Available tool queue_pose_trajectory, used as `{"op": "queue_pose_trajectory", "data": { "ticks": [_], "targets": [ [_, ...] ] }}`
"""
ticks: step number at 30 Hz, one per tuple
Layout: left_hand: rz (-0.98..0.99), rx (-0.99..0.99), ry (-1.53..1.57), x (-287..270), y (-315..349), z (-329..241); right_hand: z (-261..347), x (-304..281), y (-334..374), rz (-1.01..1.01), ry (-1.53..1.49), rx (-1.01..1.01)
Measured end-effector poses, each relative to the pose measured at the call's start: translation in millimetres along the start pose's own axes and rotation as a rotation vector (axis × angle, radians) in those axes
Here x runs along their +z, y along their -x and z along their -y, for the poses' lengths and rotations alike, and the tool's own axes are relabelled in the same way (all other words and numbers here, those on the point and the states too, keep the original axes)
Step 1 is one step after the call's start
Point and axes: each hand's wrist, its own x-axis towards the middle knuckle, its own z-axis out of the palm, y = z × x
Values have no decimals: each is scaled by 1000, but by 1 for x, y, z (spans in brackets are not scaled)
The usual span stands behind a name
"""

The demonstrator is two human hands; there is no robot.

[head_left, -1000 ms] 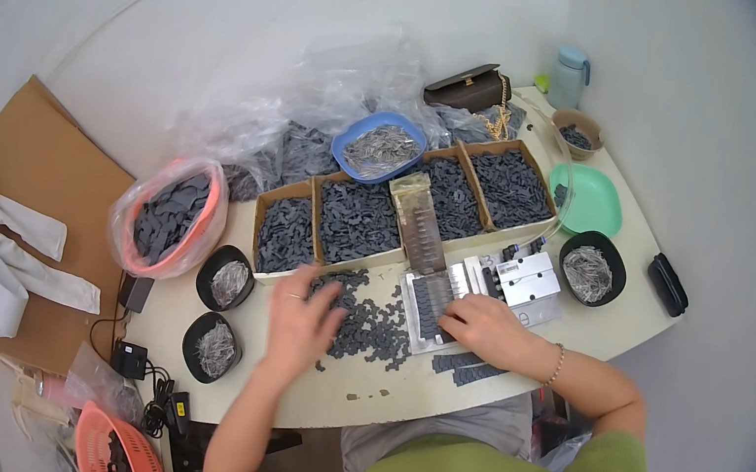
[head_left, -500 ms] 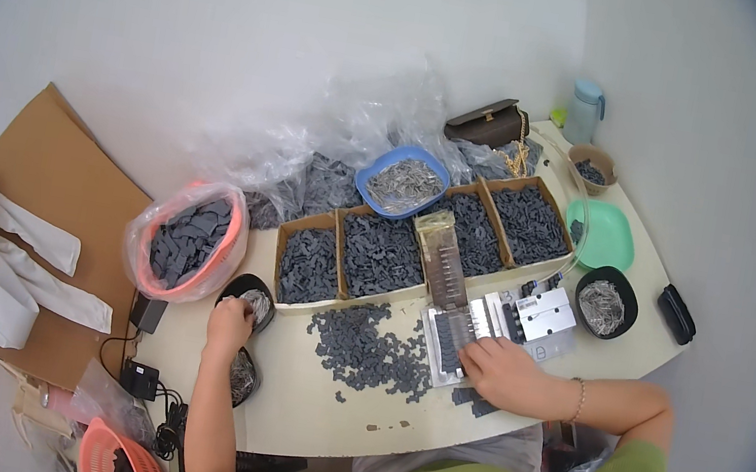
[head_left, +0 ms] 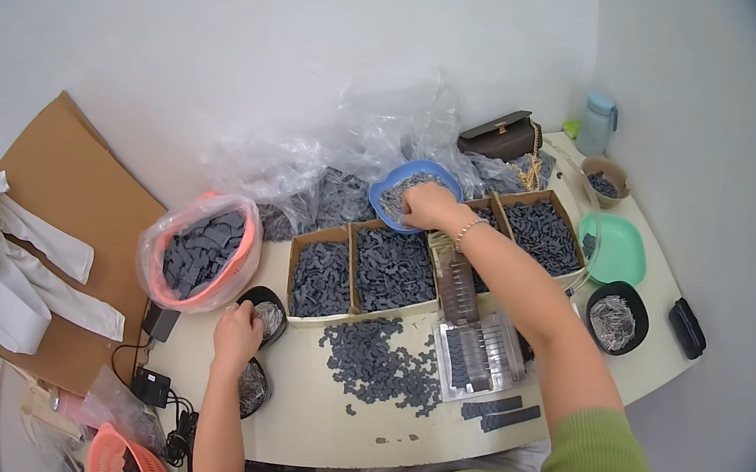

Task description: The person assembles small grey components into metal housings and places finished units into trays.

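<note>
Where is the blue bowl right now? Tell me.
In the head view, the blue bowl sits at the table's far side, behind the cardboard boxes, with the right hand reaching into it.

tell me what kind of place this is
Probably a small home workshop for sorting or assembling small parts: cardboard boxes full of dark grey pieces, a loose pile of them on the table, and black bowls of metal bits.

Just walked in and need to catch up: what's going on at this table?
A person is working among small dark grey parts. The right hand reaches into the blue bowl behind the cardboard boxes; the left hand rests at a small black bowl. A loose pile of parts lies beside a clear tray.
</note>
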Motion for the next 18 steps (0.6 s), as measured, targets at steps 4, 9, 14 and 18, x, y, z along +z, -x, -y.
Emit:
{"op": "queue_pose_trajectory", "data": {
  "ticks": [4,9,14,18],
  "targets": [
    [50,85,400,-2,9,-39,12,-7,-2,78,111,23],
    [177,434,717,12,42,-156,0,-1,-1,-48,121,-11],
    [51,741,571,45,61,-228,-7,-8,15,-261,218,-39],
    [30,747,431,55,67,-246,-18,-22,33,-352,-24,-60]
  ]
}}
